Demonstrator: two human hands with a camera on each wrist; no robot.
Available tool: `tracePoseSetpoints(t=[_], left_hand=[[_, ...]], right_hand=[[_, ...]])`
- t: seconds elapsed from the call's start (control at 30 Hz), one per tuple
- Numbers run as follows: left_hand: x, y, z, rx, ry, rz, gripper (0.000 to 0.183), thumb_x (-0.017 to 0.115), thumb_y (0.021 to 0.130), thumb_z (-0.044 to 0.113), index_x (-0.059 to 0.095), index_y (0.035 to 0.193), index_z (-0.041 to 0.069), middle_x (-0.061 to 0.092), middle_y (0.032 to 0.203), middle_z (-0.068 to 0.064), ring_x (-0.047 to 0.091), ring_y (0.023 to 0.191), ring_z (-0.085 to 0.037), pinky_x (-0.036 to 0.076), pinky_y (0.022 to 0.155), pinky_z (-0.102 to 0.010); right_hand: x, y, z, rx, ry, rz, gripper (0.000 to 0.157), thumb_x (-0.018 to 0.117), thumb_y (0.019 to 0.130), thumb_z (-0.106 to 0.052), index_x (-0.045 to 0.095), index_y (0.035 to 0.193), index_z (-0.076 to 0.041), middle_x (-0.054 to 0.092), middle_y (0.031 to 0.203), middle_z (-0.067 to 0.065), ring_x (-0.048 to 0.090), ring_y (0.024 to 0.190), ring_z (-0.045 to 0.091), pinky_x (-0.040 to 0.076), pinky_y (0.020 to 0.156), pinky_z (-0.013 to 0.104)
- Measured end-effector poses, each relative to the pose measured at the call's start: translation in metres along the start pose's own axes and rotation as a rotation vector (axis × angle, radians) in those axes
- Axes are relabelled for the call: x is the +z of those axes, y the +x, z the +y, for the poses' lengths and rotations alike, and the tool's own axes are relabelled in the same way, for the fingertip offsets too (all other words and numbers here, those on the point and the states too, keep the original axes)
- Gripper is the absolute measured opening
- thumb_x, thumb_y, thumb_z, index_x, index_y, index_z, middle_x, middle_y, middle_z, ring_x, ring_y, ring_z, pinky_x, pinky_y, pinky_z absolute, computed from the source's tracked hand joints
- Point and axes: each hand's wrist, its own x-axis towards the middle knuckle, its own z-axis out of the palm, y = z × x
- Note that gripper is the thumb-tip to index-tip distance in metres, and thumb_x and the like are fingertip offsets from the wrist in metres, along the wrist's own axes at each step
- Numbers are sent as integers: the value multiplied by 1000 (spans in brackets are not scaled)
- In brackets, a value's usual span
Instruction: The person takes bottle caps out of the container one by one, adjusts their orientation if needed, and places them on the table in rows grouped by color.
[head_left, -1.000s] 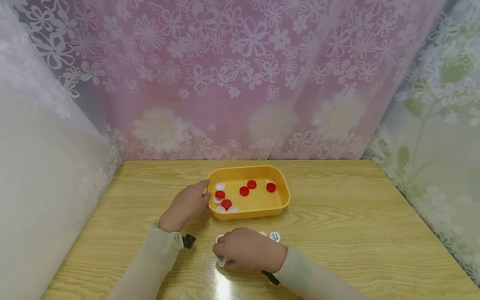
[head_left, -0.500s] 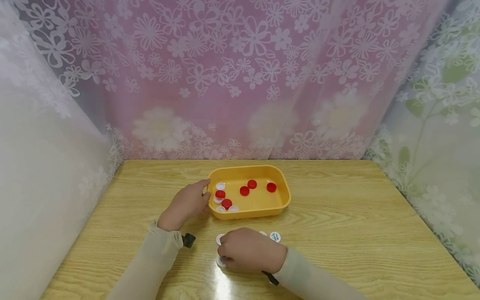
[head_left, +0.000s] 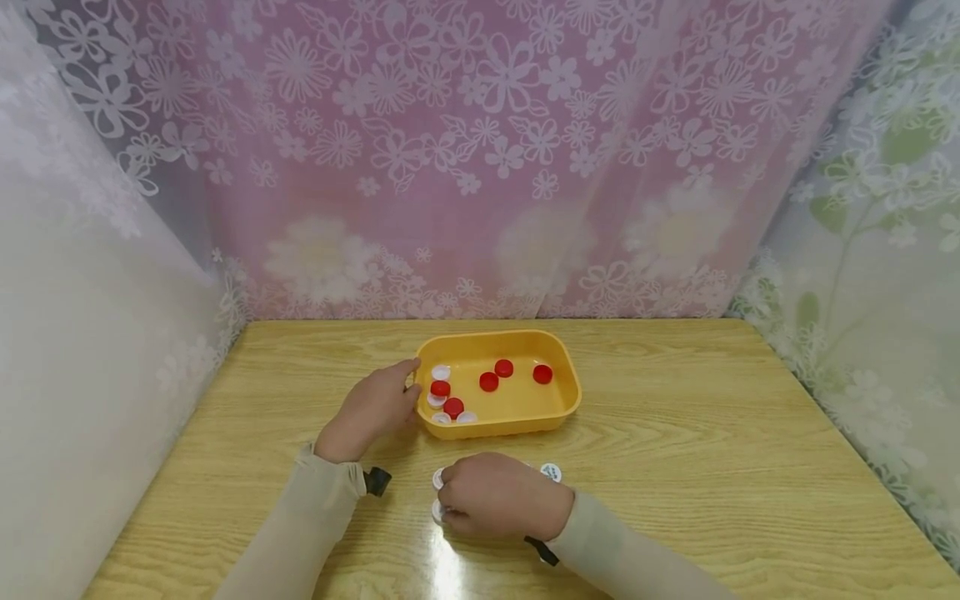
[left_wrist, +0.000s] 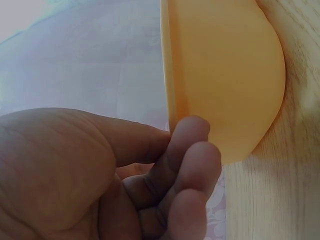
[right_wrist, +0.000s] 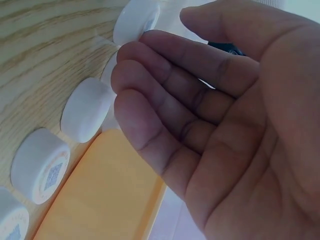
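Observation:
My left hand (head_left: 373,414) pinches the left rim of a yellow plastic tray (head_left: 502,428) between thumb and fingers; the left wrist view shows the tray's outer wall (left_wrist: 230,70) beyond the fingertips. In front of the tray, my right hand (head_left: 506,497) is low over the table. In the right wrist view its fingers are loosely bent, and the index fingertip touches a white bottle cap (right_wrist: 136,20). The thumb stands apart from that cap. More white caps (right_wrist: 40,165) lie in a row beside the tray, partly hidden by the hand in the head view.
Inside the tray lie several red caps (head_left: 488,382) and several white caps (head_left: 441,373), mostly grouped at its left end. One white cap (head_left: 551,472) shows beyond the right hand. A floral curtain (head_left: 480,167) hangs behind the wooden table (head_left: 697,450).
The white cap at my right fingertips has slid slightly away from me, toward the tray, and the right hand has shifted a little with it. The left hand and tray stay put.

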Motion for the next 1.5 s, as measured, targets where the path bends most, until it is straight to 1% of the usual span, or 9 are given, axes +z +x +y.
tracePoseSetpoints(t=[0.23, 0.43, 0.63, 0.8, 0.93, 1.1, 1.23, 1.37, 1.5], left_hand=[[1, 2, 0, 28, 12, 51, 52, 61, 105, 22, 50, 153, 7, 69, 106, -5, 56, 74, -17, 47, 68, -32], [5, 4, -2, 41, 13, 55, 52, 62, 104, 22, 51, 152, 6, 71, 117, -8, 59, 86, -19, 52, 80, -37], [5, 4, -2, 26, 35, 43, 52, 62, 104, 22, 51, 152, 6, 70, 124, -9, 60, 89, -20, 53, 84, -39], [6, 5, -1, 36, 50, 29, 52, 62, 105, 23, 51, 153, 6, 70, 121, -7, 59, 86, -18, 52, 80, -37], [6, 5, 1, 29, 51, 30, 52, 62, 105, 22, 50, 153, 6, 70, 113, -5, 56, 80, -18, 48, 72, -33], [5, 3, 1, 8, 62, 36, 53, 62, 104, 23, 50, 153, 7, 70, 118, -7, 57, 85, -19, 51, 79, -35], [4, 2, 1, -3, 49, 41, 53, 62, 104, 23, 50, 154, 7, 69, 113, -6, 57, 85, -20, 51, 79, -34], [2, 1, 1, -1, 40, 45, 53, 62, 104, 23, 49, 154, 7, 67, 101, -3, 56, 81, -19, 48, 73, -32], [1, 0, 3, 16, 34, 51, 53, 62, 104, 22, 50, 153, 6, 68, 101, -4, 55, 79, -19, 48, 72, -33]], right_hand=[[-7, -4, 7, -3, 21, 57, 15, 68, 101, -27, 67, 86, -22, 48, 74, -14, 44, 66, 3, 37, 64, 14], [-27, -11, 24, 47, 51, 121, 7, 68, 99, -24, 70, 93, -20, 55, 77, -13, 46, 68, 3, 39, 63, 16], [-54, -11, 56, 238, 39, 195, 9, 72, 95, -25, 68, 88, -22, 57, 74, -13, 50, 64, 7, 45, 58, 23], [-67, 2, 81, 403, 70, 74, 16, 75, 95, -32, 69, 98, -18, 62, 80, -10, 55, 69, 11, 49, 65, 27], [-65, 16, 99, 445, 75, -36, 20, 77, 93, -36, 68, 92, -19, 64, 79, -9, 57, 71, 13, 50, 69, 28], [-56, 35, 109, 503, 94, -170, 30, 76, 91, -48, 65, 81, -22, 62, 73, -8, 55, 67, 14, 47, 65, 29], [-50, 50, 108, 542, 89, -249, 34, 75, 89, -54, 67, 82, -21, 63, 73, -6, 56, 67, 15, 46, 64, 29], [-42, 62, 105, 547, 35, -281, 35, 77, 87, -54, 72, 86, -19, 63, 73, -4, 56, 69, 17, 47, 65, 30], [-31, 67, 105, 514, -67, -259, 34, 77, 88, -52, 73, 90, -18, 62, 72, -5, 55, 68, 16, 49, 66, 29]])
